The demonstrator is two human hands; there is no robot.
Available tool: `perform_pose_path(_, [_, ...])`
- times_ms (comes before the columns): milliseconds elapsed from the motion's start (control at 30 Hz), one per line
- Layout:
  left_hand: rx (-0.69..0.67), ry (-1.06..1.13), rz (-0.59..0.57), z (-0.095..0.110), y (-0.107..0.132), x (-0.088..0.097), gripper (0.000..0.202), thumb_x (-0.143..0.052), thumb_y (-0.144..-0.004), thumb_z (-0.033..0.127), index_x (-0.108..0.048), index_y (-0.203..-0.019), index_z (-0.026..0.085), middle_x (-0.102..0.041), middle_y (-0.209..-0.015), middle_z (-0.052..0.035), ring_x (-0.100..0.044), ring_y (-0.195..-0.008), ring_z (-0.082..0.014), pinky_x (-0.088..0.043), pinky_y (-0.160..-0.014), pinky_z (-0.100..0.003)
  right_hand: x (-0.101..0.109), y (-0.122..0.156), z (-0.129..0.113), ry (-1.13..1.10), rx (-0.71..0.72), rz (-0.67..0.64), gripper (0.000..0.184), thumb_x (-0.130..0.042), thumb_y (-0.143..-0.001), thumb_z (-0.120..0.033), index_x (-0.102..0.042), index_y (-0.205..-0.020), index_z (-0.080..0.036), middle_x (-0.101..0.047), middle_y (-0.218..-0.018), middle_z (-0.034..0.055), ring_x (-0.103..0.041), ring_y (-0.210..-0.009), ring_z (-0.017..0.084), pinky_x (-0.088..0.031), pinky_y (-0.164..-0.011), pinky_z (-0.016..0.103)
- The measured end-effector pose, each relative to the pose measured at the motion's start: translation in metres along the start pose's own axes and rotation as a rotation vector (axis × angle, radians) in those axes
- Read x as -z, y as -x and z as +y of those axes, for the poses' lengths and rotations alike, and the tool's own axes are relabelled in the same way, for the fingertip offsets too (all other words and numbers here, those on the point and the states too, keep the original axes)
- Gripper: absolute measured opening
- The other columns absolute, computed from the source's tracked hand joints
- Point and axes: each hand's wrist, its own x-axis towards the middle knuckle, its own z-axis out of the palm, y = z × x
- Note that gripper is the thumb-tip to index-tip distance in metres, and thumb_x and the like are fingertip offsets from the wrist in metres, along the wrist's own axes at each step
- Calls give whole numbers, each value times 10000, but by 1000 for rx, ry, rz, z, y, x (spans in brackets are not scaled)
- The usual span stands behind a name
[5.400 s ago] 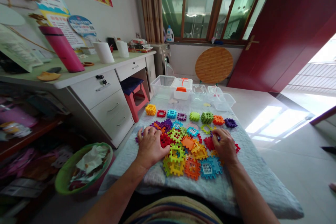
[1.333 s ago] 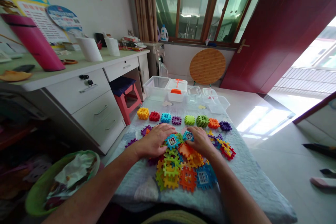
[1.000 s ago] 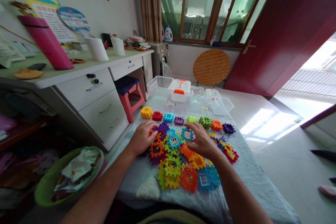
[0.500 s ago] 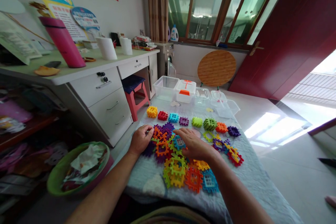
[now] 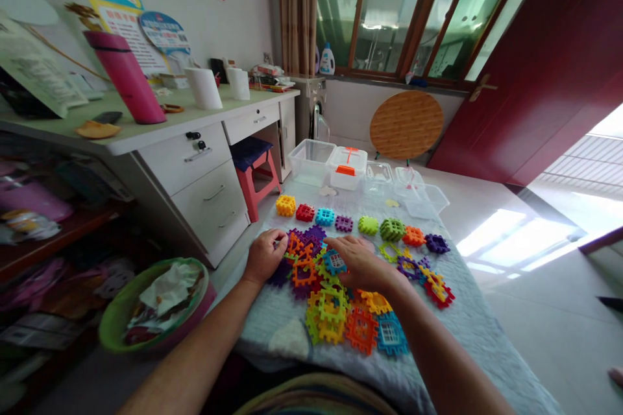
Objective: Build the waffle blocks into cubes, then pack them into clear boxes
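A mixed heap of toothed plastic building tiles lies before me on a cloth-covered table. My left hand [image 5: 265, 255] rests at the heap's left edge, fingers curled in beside orange tiles [image 5: 304, 271] and purple ones; whether anything is pinched there is hidden. Over the heap's right side reaches my right hand [image 5: 361, 262], its fingers stretched out above a blue window tile [image 5: 335, 262]. Nearer me lie yellow-green tiles [image 5: 333, 307], a red-orange tile [image 5: 361, 331] and another blue window tile [image 5: 391, 334]. Purple, yellow and red tiles [image 5: 439, 292] lie right of my right hand.
Behind the heap runs a row of colour-sorted stacks, from a yellow stack [image 5: 285, 205] to a dark purple stack [image 5: 437, 244]. Clear plastic boxes [image 5: 311, 165] and a lidded box [image 5: 348, 168] stand at the far end. A green-rimmed basket [image 5: 109, 327] sits low at left.
The view has shifted slightly, so the scene sits a little further right. Both hands stay in nearly the same places at the heap, and no tile has visibly been moved.
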Motion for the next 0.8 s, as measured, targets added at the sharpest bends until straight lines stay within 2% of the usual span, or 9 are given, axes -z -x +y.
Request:
perform_pose_path(267, [-20, -21, 11, 0, 0, 0, 232, -422, -876, 315, -582, -745, 208, -645, -760, -29, -610, -753, -183, -479, -745, -287, 0, -3, -3, -10, 24, -36, 770, -593, -645, -107, -423, -1394, -155, -558, -1304, 138, -479, -1180, 281, -384, -996, 426])
perform_pose_path(433, [6, -28, 6, 3, 0, 1, 230, -419, -878, 308, -573, -735, 212, -649, -762, -27, -616, -766, -186, -477, -733, -285, 8, -7, 9, -48, -6, 92, 779, -609, -669, -176, -377, -1412, -147, -536, -1291, 155, -485, -1189, 279, -383, -1005, 438])
perform_pose_path(633, [15, -13, 7, 3, -1, 0, 227, -428, -886, 304, -576, -741, 211, -647, -772, -27, -609, -780, -184, -469, -745, -287, 11, -50, 41, -83, -57, 322, 760, -593, -666, -162, -366, -1391, -135, -572, -1200, 152, -533, -1110, 268, -418, -960, 420])
perform_pose_path(800, [8, 6, 21, 1, 0, 0, 226, -447, -879, 310, -586, -736, 204, -649, -762, -30, -609, -770, -187, -460, -733, -289, 2, -88, 63, -47, -109, 303, 785, -607, -645, -152, -365, -1392, -144, -570, -1219, 153, -532, -1110, 271, -415, -955, 415])
